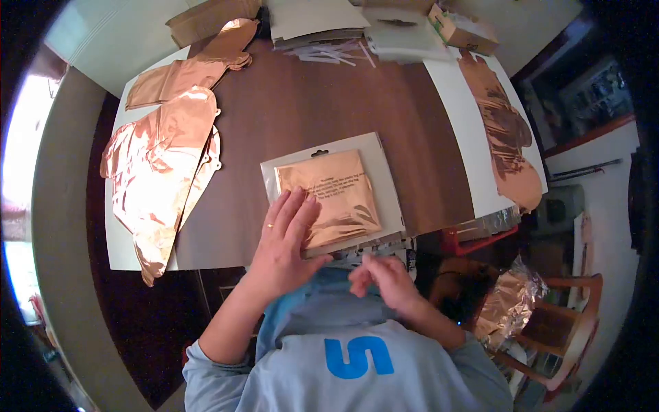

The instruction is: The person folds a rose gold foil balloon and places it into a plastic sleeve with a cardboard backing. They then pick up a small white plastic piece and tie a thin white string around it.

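A flat clear plastic pack [329,199] with printed warning text holds a folded copper-coloured foil balloon against a pale card backing with a hang hole. It lies at the table's near edge, slightly turned. My left hand [290,226] rests flat on the pack's left side, fingers stretched out over the foil and the thumb by the lower edge. Just below the pack's near edge is my right hand [384,280], its fingers curled in. Whatever those fingers may pinch is too small to make out.
Flat copper foil balloons [165,158] lie at the table's left, with another balloon [504,130] at the right. White strips [326,53], a stack of cards [316,20] and a small box [463,31] stand at the back. A wooden chair [576,329] holds crumpled foil packs [508,302].
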Tool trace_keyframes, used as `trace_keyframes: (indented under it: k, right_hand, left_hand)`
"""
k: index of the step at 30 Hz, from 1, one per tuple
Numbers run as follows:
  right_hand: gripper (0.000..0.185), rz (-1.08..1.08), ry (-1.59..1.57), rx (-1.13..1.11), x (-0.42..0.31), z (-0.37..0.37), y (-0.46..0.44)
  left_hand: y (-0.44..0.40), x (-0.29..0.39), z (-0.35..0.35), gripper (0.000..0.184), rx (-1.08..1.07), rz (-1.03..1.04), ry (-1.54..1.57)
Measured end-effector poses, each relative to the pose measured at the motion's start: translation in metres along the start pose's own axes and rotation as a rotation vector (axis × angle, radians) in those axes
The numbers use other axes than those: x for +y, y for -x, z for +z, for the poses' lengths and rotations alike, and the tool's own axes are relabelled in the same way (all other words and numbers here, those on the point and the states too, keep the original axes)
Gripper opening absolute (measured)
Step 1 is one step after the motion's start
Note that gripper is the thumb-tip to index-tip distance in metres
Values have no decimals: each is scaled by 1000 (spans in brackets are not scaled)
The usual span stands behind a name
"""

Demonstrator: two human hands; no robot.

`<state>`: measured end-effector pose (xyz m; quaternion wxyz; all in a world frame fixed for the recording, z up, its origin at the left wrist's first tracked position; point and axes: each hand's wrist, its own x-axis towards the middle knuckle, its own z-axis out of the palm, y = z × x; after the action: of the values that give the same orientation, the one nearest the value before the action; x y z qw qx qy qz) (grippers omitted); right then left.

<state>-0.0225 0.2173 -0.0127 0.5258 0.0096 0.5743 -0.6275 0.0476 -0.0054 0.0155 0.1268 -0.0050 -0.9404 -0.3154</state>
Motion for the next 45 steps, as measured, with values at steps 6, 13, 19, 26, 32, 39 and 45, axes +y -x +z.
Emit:
trace_keyframes:
  k: [6,13,19,26,32,39,45]
  right_hand:
    - [21,-901,1093,391,-55,-16,37]
    - [41,-1236,1510,296,-63,-16,-15]
    - [36,-1317,1562,365,-61,-12,-19]
    - [27,-1313,1467,346,-26,-3,-7]
    - [33,-1255,1496,392,-22,7,-9]
    - [50,-1125,1548,339,-26,24,-15]
    - [57,-1032,1563,335,-30,35,-23]
  left_hand:
    - [-2,0,-9,79,-87,28,-145]
    - [5,1,0,66,0,41,-98]
    - [0,1,5,45,108,186,-291]
    - [-4,-4,9,32,112,267,-322]
    - [-9,-5,10,29,146,310,-375]
    - [-9,-8,13,28,198,348,-341]
    - [-9,-11,12,29,197,353,-309]
